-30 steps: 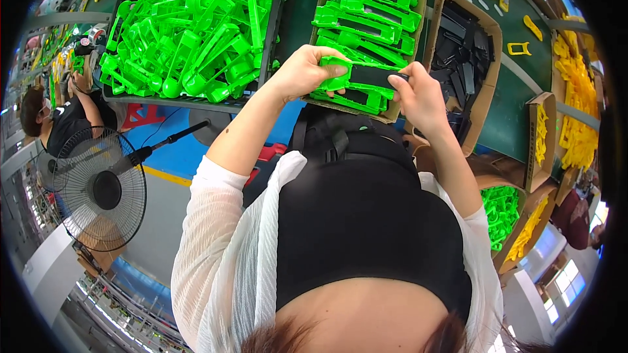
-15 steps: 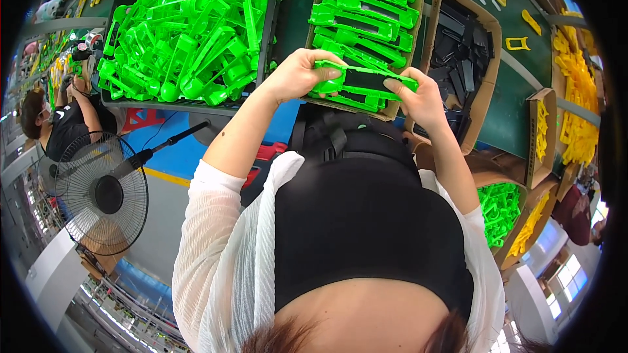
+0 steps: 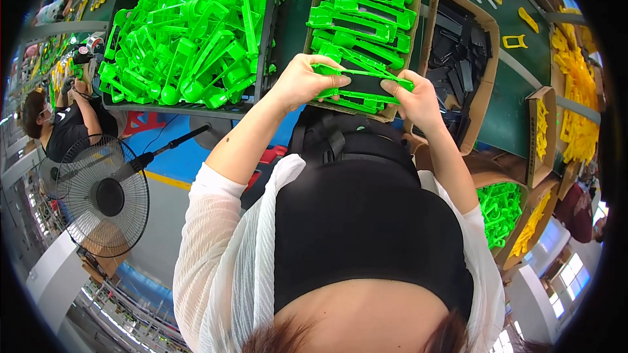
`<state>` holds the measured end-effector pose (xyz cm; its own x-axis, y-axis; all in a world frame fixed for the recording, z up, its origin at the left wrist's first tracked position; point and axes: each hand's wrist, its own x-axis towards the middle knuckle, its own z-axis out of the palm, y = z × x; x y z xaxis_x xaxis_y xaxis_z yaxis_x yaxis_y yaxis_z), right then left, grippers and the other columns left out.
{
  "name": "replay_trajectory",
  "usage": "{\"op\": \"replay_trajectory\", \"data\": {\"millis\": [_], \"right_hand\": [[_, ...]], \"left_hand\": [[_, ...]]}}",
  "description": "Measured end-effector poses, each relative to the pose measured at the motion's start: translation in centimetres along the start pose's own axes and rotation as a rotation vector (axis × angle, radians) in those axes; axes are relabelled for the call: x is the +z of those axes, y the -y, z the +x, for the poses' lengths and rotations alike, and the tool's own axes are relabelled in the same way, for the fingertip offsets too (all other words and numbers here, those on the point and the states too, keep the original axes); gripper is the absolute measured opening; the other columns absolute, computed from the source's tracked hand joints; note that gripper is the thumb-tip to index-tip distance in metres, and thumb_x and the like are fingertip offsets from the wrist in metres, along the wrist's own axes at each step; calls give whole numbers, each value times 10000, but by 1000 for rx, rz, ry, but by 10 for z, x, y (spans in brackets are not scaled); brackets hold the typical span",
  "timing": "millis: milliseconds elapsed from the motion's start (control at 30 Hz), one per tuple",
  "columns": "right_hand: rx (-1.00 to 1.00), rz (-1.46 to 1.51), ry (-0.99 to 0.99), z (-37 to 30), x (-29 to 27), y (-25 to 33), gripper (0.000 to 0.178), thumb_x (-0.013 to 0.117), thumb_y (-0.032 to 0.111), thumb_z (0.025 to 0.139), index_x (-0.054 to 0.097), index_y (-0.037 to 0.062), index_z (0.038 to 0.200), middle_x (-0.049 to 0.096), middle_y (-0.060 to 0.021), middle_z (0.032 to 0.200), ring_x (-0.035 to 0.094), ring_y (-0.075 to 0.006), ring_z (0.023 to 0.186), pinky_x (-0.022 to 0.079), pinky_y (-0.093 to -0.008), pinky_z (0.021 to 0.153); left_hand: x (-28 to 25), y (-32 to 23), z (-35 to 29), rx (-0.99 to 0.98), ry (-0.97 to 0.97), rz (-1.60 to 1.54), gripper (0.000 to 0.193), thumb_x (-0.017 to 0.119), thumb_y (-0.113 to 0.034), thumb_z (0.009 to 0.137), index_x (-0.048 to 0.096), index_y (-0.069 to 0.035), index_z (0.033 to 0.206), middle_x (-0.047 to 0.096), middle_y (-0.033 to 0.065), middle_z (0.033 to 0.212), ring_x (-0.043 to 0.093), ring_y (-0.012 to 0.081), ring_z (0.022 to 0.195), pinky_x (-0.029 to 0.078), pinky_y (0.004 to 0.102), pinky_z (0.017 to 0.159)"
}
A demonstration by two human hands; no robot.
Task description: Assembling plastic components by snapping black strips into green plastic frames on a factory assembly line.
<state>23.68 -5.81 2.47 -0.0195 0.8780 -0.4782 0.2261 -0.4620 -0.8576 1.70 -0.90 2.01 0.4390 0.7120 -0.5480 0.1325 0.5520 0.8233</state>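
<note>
Upper centre: left hand (image 3: 303,83) and right hand (image 3: 420,100) pinch a frame (image 3: 405,78) by its ends, perhaps steadying its panel (image 3: 364,84).

Factory workshop, assembly type: blk crate (image 3: 190,111) heaped w/ matching green plastic parts (image 3: 186,39), cardboard box (image 3: 483,103) of blk pcs (image 3: 458,59) on green tabletop (image 3: 502,117), yellow parts (image 3: 579,78) piled far R, another person (image 3: 69,127) in L bkgd, lg. fan (image 3: 109,197) nr blue flr (image 3: 175,157).

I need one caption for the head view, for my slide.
Left hand and right hand hold a green frame with a black insert above a cardboard box of similar parts.
</note>
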Motion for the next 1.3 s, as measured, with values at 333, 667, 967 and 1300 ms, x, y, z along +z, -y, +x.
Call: {"op": "replay_trajectory", "data": {"millis": [333, 667, 967, 1300], "right_hand": [[-963, -794, -304, 6, 21, 8, 418, 658, 96, 710, 498, 80, 1096, 526, -81, 926, 563, -228, 777, 455, -319, 656], [-3, 696, 196, 9, 33, 10, 143, 612, 121, 819, 540, 45, 916, 548, 25, 838, 497, -40, 782, 404, -207, 714], [-19, 692, 235, -1, 26, 11, 132, 629, 97, 799, 550, 59, 898, 547, 28, 835, 491, -48, 762, 400, -215, 700], [13, 736, 275, -13, 27, 10, 153, 653, 98, 775, 560, 30, 876, 574, -5, 839, 529, -80, 778, 432, -242, 707]], "left_hand": [[43, -4, 29, 329, 5, -813, 341, 465, -251, 898, 418, -5, 1129, 504, 180, 1097, 499, 284, 1035, 432, 403, 859], [51, -10, 29, 428, 197, -791, 396, 414, -300, 918, 421, 23, 1147, 520, 63, 890, 503, 162, 774, 438, 289, 710], [54, -18, 29, 441, 241, -769, 517, 383, -420, 900, 387, 24, 1165, 490, 53, 842, 468, 157, 735, 421, 278, 694], [57, -24, 24, 380, 203, -729, 652, 332, -573, 849, 443, 22, 1090, 495, 41, 747, 474, 131, 664, 411, 237, 607]]}}
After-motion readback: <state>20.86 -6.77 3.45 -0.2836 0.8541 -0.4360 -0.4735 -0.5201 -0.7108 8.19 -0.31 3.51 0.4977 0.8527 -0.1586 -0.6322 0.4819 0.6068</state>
